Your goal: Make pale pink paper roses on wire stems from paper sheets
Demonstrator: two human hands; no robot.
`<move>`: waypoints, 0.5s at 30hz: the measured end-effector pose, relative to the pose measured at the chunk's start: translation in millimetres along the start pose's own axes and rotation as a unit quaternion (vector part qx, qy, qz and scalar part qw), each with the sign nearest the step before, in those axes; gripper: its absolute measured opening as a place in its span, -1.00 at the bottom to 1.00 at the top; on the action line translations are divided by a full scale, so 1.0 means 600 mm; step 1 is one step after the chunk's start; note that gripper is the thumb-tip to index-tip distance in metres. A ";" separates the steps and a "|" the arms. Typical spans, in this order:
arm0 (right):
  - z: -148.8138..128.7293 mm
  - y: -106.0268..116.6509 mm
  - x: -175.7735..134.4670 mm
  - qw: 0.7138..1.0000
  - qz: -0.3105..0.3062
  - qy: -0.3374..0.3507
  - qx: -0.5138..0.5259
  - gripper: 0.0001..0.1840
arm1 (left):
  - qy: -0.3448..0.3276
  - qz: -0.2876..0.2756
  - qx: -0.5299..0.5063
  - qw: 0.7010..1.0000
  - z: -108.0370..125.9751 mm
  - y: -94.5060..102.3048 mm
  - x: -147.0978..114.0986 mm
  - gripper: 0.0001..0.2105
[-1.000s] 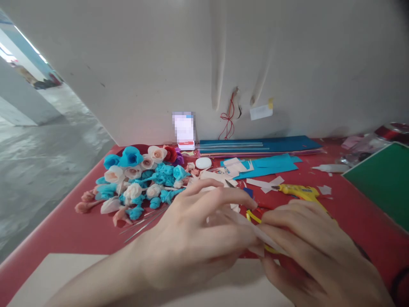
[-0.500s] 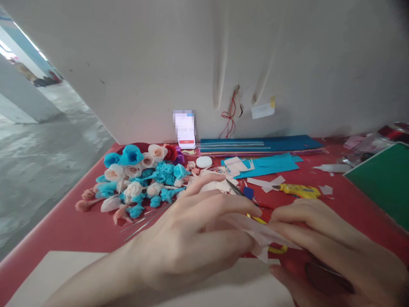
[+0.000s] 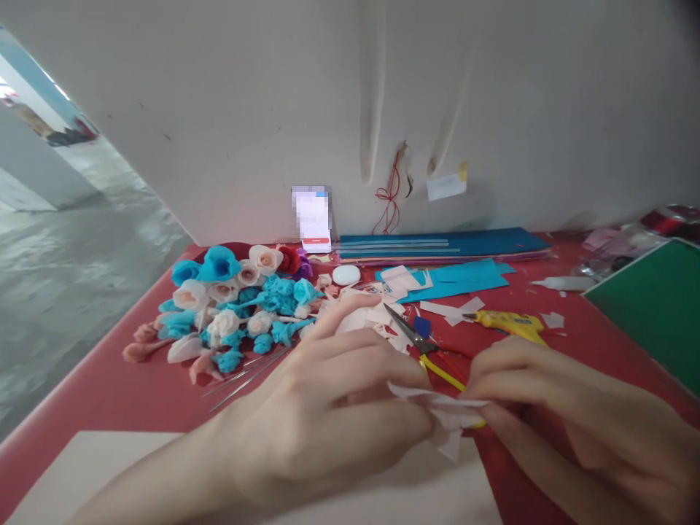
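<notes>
Between my two hands is a thin strip of pale pink crepe paper (image 3: 445,419), creased and partly folded. My left hand (image 3: 328,408) grips its left end, index finger raised and the others curled round it. The fingertips of my right hand (image 3: 558,408) pinch the paper's right end. Scissors (image 3: 424,346) with red and yellow handles lie just behind, their handles partly hidden by the paper and my right hand. Under my hands is a cream sheet (image 3: 405,481) on the red tabletop (image 3: 125,394).
Many blue, white and pink paper flowers (image 3: 224,324) lie at left beside thin wires (image 3: 246,379). A yellow glue gun (image 3: 508,323), blue paper strips (image 3: 453,281) and pink scraps sit behind. A phone (image 3: 314,219) leans on the wall; a green board (image 3: 656,313) stands right.
My right thumb has closed up to the paper's edge, where it was apart before. The paper is drawn narrower, and more of the scissors shows.
</notes>
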State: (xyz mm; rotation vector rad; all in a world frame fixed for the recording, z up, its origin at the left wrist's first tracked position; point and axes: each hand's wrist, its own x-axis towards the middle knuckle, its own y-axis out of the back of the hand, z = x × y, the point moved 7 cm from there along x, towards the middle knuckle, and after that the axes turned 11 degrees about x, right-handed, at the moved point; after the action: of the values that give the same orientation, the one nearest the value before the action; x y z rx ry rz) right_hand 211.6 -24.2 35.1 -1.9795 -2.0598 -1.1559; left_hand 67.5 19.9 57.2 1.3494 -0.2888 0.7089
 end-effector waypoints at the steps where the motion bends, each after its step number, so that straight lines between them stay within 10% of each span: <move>1: -0.002 -0.002 0.000 1.000 -0.007 0.001 0.006 -0.92 | 0.002 0.000 -0.001 1.000 0.000 0.000 0.000 -0.86; 15: -0.027 0.000 -0.007 0.999 -0.004 0.019 -0.047 -0.88 | 0.104 -0.011 -0.023 0.994 -0.011 -0.004 -0.004 -0.81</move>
State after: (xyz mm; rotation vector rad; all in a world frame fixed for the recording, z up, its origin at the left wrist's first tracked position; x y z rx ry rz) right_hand 204.8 -36.6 44.6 -1.9750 -2.0318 -1.3048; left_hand 65.7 25.5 52.4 1.2224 -0.1223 0.8137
